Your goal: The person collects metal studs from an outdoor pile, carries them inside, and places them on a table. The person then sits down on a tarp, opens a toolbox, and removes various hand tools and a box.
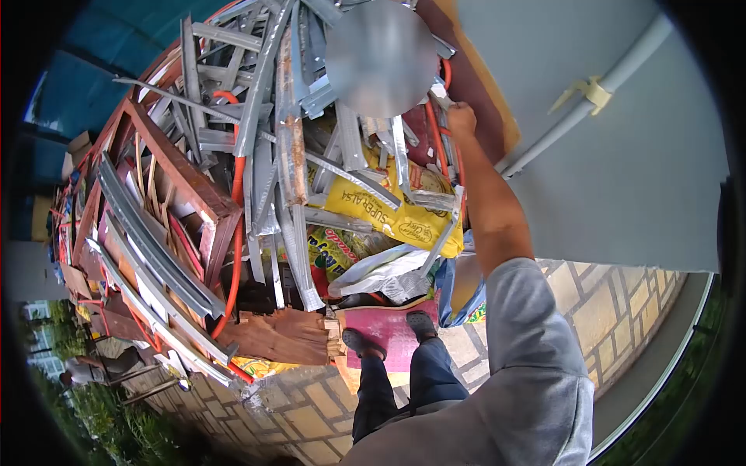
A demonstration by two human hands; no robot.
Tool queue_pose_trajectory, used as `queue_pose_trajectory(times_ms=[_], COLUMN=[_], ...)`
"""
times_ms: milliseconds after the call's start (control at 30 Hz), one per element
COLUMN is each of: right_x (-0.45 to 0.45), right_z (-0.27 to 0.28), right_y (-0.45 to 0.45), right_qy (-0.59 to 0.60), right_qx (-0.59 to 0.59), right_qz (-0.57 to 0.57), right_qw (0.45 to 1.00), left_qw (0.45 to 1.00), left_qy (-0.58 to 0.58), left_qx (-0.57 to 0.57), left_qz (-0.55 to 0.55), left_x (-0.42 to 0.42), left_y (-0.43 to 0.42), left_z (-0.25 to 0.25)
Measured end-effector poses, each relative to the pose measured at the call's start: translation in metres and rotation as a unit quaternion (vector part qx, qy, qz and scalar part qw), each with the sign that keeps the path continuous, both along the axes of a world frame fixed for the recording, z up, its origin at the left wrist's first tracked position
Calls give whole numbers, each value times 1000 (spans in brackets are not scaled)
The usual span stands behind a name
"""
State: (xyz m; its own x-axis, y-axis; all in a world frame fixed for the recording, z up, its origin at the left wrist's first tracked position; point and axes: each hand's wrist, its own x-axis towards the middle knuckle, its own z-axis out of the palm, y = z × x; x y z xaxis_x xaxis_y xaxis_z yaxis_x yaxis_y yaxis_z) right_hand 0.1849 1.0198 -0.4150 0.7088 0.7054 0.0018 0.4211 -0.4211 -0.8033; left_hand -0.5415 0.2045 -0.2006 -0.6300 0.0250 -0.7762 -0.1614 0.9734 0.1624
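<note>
My right hand (461, 118) reaches out at the upper right of the pile, its fingers curled closed beside a short pale metal piece (440, 95). What it holds is too small to make out. An orange hose (432, 128) runs just below and left of it. Bent silver metal strips (350, 136) lie heaped to its left. Lower down, a yellow sack (361, 200) sits under some of the strips. My left hand is out of sight.
A blurred round patch hides part of the heap's top. Brown wooden frames (183, 167) and long grey strips (144, 225) lean at the left. On the right stands a grey wall (622, 194) with a pipe (536, 136). My shoes rest on a pink sheet (388, 338).
</note>
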Motion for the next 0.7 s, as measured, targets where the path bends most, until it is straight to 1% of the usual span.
queue_pose_trajectory(times_ms=[33,67,100,133,167,200,233,267,300,333,367,400,433,467,500,533,567,600,633,667,700], right_x=[-2,-4,-13,-25,-34,-41,-39,-38,-34,-31,-34,-39,-41,-44,-33,-15,-10,-6,-8,-9,-3], right_z=[-1,0,16,34,51,67,64,61,48,37,45,58,59,57,41,19,12,6,16,26,30], right_y=[-2,-4,-10,-16,-21,-13,4,22,40,54,55,51,49,46,56,72,69,64,41,18,-6], right_qy=[-1,30,28,-94,-214,-183,-188,-146,-103,-147,-154,34,224,233,239,-129,-302,-467,-339,-199,-191], right_qx=[9,5,8,11,13,12,17,19,18,5,7,-49,-105,-89,-85,-92,-108,-86,-59,-29,-59], right_qz=[52,34,40,37,29,71,70,128,188,198,206,214,211,199,196,393,473,519,420,302,322], right_qw=[999,999,999,995,976,981,979,981,977,969,966,975,946,948,947,906,821,710,840,932,925], left_qw=[999,997,990,974,946,868,921,923,906,902,897,896,882,878,870,883,896,913,931,946,958], left_qy=[16,37,58,81,93,155,50,29,122,131,143,144,148,162,179,187,194,180,175,178,176], left_qx=[27,72,126,209,310,472,386,384,406,412,419,421,433,418,404,378,352,333,300,259,219], left_qz=[10,18,24,26,23,4,11,23,4,-11,-25,-17,-110,-165,-219,-204,-189,-149,-115,-84,-57], left_x=[-10,-26,-44,-66,-96,-137,-177,-201,-182,-171,-162,-154,-151,-147,-140,-140,-141,-155,-156,-147,-138], left_y=[0,5,12,24,48,96,145,193,247,287,302,293,282,270,260,231,203,172,148,128,110], left_z=[4,6,4,-2,-15,-55,-49,-59,-67,-63,-63,-65,-65,-61,-56,-55,-53,-56,-50,-39,-29])
